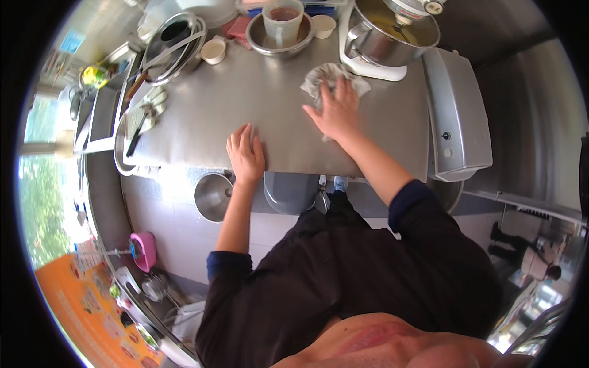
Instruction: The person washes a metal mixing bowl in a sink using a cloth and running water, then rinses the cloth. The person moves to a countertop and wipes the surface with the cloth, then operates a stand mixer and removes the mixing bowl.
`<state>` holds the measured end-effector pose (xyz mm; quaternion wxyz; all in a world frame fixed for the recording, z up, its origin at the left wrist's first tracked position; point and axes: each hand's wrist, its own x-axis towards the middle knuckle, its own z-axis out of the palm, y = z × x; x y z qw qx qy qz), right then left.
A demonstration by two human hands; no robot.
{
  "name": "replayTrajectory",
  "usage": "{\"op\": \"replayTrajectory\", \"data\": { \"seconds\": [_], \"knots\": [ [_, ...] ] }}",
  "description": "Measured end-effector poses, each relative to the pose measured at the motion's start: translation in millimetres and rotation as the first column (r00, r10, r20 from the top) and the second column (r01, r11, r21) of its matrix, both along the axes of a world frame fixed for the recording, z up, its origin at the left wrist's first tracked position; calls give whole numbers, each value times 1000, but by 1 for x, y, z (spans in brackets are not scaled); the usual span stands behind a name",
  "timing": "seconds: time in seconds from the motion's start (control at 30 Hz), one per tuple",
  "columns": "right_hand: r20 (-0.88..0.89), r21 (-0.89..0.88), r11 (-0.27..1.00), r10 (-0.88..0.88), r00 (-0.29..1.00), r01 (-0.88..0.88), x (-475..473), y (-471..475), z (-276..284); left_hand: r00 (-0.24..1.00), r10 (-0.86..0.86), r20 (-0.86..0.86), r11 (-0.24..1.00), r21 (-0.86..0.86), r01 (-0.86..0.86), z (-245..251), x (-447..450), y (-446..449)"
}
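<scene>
My right hand (pixel 337 108) presses flat, fingers spread, on a crumpled whitish cloth (pixel 322 76) on the stainless steel table (pixel 271 110). The cloth lies just in front of a stand mixer (pixel 384 71) whose steel bowl (pixel 391 50) holds something yellowish. Near the table's front edge rests my left hand (pixel 245 154), with nothing in it. At the back, a clear plastic jug (pixel 282 32) with reddish-brown contents stands in a steel bowl (pixel 257 45), between two small whitish cups (pixel 324 26), (pixel 213 50).
Metal bowls (pixel 152 55) with a wooden-handled tool stand at the back left. A glove (pixel 156 96) and a black-handled tool (pixel 136 138) lie on the left. A grey metal machine (pixel 460 115) stands at the right. Below the front edge is a grey bin (pixel 290 193). Another person (pixel 529 255) is far right.
</scene>
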<state>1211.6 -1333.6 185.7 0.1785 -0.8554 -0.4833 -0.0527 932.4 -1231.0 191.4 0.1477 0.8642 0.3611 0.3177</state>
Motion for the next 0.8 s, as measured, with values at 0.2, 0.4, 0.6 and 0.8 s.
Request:
{"op": "replayTrajectory", "data": {
  "seconds": [0.2, 0.4, 0.6, 0.8],
  "knots": [
    [-84, 329, 927, 217, 973, -179, -2, 106, -23, 998, -64, 7, 994, 90, 63, -13, 4, -7],
    [-68, 333, 757, 614, 787, -562, -43, -27, -17, 998, -55, 6, 993, 105, 54, -16, 2, -6],
    [-150, 301, 953, 93, 984, -44, 43, -232, 8, 999, -55, -1, 990, 128, 54, -18, 6, -9],
    [-280, 360, 646, -613, 739, 673, 100, -375, 98, 999, -26, -39, 991, 133, 31, -16, 8, -10]
  ]
}}
